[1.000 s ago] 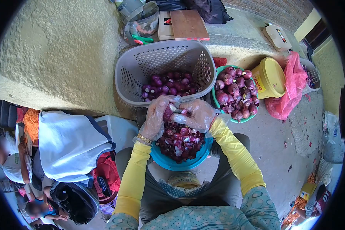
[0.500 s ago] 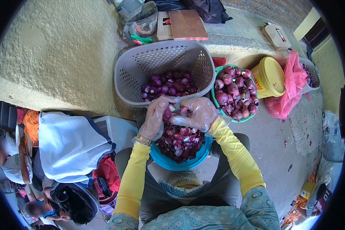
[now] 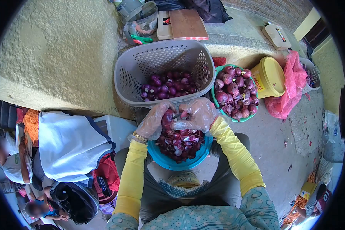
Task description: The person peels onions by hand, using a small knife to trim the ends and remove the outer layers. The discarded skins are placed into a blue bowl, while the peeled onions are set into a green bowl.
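Note:
My left hand [image 3: 154, 120], in a clear plastic glove, is closed around a red onion [image 3: 167, 119] above a blue basin [image 3: 197, 163] full of loose purple skins [image 3: 180, 143]. Close beside it my right hand [image 3: 197, 115], also gloved, is closed on a small knife, of which only a pinkish-red handle [image 3: 184, 114] and a bit of dark blade show. Behind both hands stands a grey perforated basket [image 3: 130, 90] with peeled onions [image 3: 168, 86] in it. To its right, unpeeled onions [image 3: 234, 90] fill a green basin [image 3: 217, 103].
A yellow bucket [image 3: 274, 76] and a pink mesh bag [image 3: 287, 97] stand at the right. Under the blue basin is a patterned container [image 3: 184, 191]. White cloth [image 3: 69, 145] lies at the left. People sit at the lower left and lower right.
My left hand has shifted slightly left and down, and the onion in it has turned, showing more of its side. The blue basin has moved a little left.

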`<action>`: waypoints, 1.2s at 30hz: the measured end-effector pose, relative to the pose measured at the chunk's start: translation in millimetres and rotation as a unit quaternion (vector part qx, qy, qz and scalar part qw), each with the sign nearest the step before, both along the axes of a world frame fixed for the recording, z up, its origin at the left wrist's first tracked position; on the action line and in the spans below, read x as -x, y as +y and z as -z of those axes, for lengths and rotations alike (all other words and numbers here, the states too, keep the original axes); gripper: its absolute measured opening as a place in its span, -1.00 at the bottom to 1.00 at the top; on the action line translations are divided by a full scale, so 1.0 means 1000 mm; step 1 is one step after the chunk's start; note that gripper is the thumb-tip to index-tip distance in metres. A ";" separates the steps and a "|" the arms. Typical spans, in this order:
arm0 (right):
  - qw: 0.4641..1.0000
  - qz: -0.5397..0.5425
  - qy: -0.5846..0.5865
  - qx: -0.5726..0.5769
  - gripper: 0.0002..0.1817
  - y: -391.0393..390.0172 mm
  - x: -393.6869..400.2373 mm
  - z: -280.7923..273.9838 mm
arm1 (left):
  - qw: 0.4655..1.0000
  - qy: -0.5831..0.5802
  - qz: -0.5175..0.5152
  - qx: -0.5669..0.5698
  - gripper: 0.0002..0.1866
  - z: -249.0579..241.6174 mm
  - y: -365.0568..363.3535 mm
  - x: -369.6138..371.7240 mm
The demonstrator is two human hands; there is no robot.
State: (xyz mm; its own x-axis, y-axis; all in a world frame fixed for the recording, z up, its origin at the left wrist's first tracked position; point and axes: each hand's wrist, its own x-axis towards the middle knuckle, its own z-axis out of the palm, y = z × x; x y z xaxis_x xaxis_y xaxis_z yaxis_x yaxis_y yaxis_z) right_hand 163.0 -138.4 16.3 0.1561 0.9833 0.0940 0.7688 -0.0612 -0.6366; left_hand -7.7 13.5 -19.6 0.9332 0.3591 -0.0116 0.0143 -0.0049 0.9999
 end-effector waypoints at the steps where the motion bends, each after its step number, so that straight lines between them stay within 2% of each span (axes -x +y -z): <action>1: 1.000 -0.011 -0.003 -0.017 -0.33 0.000 0.001 0.000 | 1.000 0.018 0.020 -0.006 -0.28 -0.003 0.001 0.002; 6: 0.999 -0.037 -0.005 -0.036 -0.35 0.000 0.001 0.002 | 0.993 0.078 0.081 -0.032 -0.29 -0.008 0.006 0.008; 8: 0.999 -0.042 0.007 0.001 -0.36 -0.001 0.002 -0.002 | 0.991 0.111 0.079 -0.005 -0.31 -0.010 0.007 0.009; 12: 0.998 -0.055 0.021 0.000 -0.39 0.000 0.003 0.001 | 0.990 0.097 0.096 -0.022 -0.31 -0.008 0.008 0.008; 18: 0.997 -0.063 0.040 0.026 -0.41 0.001 0.003 0.004 | 0.989 0.110 0.094 0.015 -0.28 -0.010 0.009 0.008; 20: 0.998 -0.062 0.028 0.007 -0.44 0.001 0.005 0.003 | 0.985 0.133 0.089 0.058 -0.28 -0.009 0.009 0.008; 26: 0.998 -0.066 -0.009 -0.004 -0.44 0.000 0.007 0.000 | 0.995 0.085 0.054 -0.005 -0.27 -0.001 0.007 0.005; 33: 0.997 -0.072 0.022 -0.010 -0.40 -0.001 0.005 0.005 | 0.997 0.061 0.053 0.021 -0.28 0.000 0.008 0.006; 36: 0.997 -0.081 0.012 -0.010 -0.41 -0.001 0.006 0.003 | 0.997 0.062 0.052 -0.012 -0.29 0.000 0.009 0.004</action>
State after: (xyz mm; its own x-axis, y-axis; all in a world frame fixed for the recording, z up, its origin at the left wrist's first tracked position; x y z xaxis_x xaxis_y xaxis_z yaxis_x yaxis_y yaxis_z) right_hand 157.1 -139.5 13.1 -0.0020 0.9937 0.1123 0.7524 0.0755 -0.6544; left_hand -11.9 22.0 -19.2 0.9574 0.2618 -0.1220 0.1361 -0.0365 0.9900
